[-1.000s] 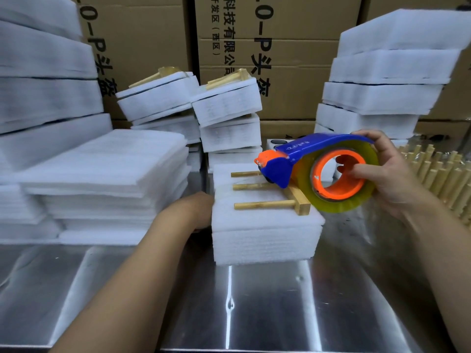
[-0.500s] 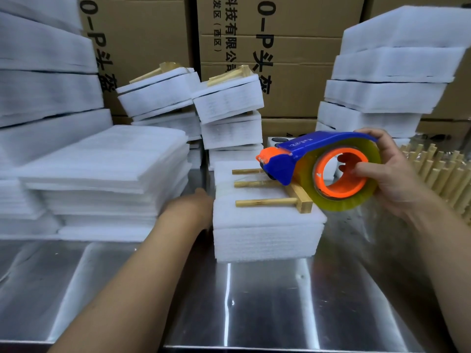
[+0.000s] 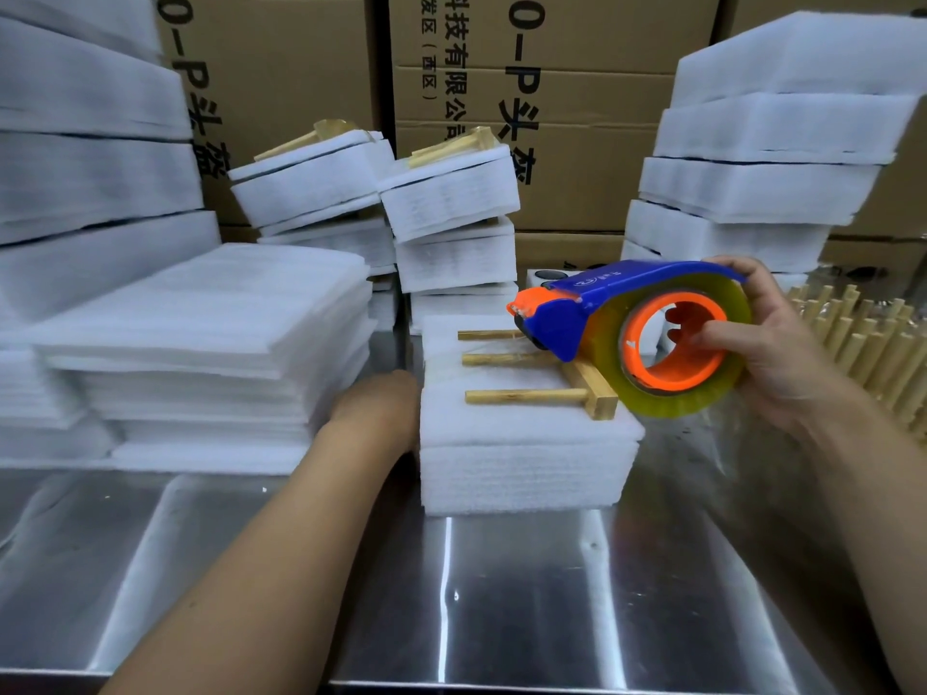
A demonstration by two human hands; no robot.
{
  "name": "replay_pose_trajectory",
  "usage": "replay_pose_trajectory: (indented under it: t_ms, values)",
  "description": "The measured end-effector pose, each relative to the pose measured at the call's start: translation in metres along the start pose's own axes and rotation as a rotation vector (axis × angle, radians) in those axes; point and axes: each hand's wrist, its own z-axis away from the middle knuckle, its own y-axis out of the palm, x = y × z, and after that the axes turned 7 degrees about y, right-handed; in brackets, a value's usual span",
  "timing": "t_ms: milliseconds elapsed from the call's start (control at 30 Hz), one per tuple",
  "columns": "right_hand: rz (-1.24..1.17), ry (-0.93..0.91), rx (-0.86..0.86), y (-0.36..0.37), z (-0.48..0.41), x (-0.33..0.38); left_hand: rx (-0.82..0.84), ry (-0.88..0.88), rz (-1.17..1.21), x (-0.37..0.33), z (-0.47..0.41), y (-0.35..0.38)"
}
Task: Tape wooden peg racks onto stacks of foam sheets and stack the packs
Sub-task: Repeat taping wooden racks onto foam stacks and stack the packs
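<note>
The right hand [image 3: 782, 353] gripped the tape dispenser [image 3: 627, 313] over the peg rack [image 3: 526, 396], which lay atop the foam stack [image 3: 521, 469] on the table [image 3: 501, 594]. The left hand [image 3: 381, 408] rested against the stack's left side; finger posture could not be determined. Recommended: brace firmly and draw the tape squarely across. The far cardboard boxes [image 3: 577, 143] were closed, contents unseen.

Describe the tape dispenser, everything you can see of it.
The tape dispenser has a blue plastic body, an orange nose pointing left and an orange hub carrying a roll of clear, yellowish tape. The right hand grips it from the right, fingers hooked through the hub. It is held over the wooden peg rack lying on the foam stack; whether it touches the rack cannot be told.
</note>
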Motion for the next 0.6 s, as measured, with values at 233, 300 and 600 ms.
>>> replay_pose_trajectory:
  t_ms: [233,300,600]
  values:
    - [-0.026,0.017,0.008,0.001,0.001,0.001,-0.374,-0.084,0.789,0.003,-0.01,-0.014]
    - [-0.025,0.021,0.007,0.001,0.002,0.001,-0.282,-0.071,0.952,-0.01,-0.005,-0.015]
    - [-0.03,0.021,-0.028,0.005,0.003,-0.001,-0.003,-0.186,1.676,-0.021,0.006,-0.012]
